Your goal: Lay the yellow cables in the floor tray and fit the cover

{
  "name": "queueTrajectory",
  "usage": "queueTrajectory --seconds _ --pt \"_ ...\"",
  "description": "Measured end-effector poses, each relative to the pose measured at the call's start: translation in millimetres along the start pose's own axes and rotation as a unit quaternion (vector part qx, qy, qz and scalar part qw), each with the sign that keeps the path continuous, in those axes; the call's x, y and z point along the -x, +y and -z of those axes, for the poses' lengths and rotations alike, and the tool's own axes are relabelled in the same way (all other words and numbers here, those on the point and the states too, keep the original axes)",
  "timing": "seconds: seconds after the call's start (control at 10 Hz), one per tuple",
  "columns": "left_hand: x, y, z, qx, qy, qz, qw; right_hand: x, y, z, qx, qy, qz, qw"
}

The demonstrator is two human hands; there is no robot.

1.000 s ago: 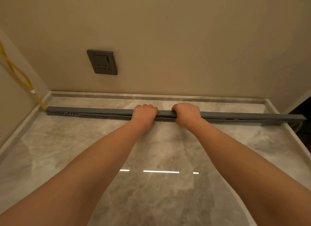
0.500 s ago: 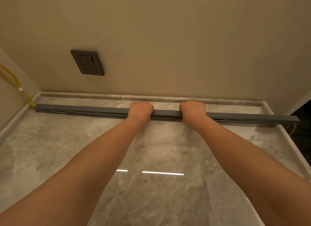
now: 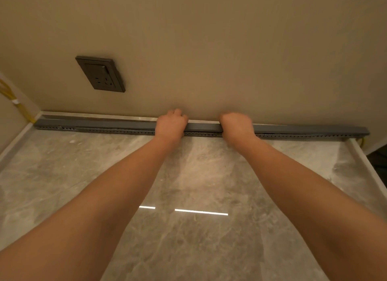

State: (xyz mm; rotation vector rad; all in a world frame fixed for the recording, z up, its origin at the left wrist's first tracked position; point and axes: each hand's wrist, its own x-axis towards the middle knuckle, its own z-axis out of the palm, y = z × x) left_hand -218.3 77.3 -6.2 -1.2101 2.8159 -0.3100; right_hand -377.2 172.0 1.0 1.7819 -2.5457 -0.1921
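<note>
A long grey floor tray [image 3: 293, 132] with its cover on top lies along the foot of the back wall, its slotted side facing me. My left hand [image 3: 171, 124] and my right hand [image 3: 237, 127] are both curled over the tray near its middle, a short gap between them. Yellow cables [image 3: 19, 107] come down the left wall into the tray's left end. A bit of yellow cable [image 3: 363, 141] shows past the right end. Inside the tray the cables are hidden.
A dark wall socket [image 3: 100, 74] sits on the back wall above the tray's left part. A pale skirting [image 3: 12, 143] borders the glossy marble floor [image 3: 199, 176] on the left and right. A dark opening [image 3: 378, 157] lies at the far right.
The tray has moved away from me, from out on the floor to right against the back wall's skirting. Both hands stayed on it, and spread a little further apart.
</note>
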Motion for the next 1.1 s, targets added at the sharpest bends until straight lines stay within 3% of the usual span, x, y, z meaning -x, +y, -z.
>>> queueTrajectory --seconds 0.6,0.9,1.1 --pt "-5.4 2.7 -2.3 0.031 0.014 0.018 0.999 2.4 -3.6 -0.2 -0.004 0.018 -0.005 1.000" --pt "16.9 15.2 20.9 0.072 -0.012 -0.003 0.997 23.0 -3.2 8.5 -0.140 -0.083 -0.029 0.986" --pt "38.0 25.6 46.8 0.150 0.017 0.022 0.988 50.5 -11.1 31.0 -0.225 -0.068 -0.032 0.972"
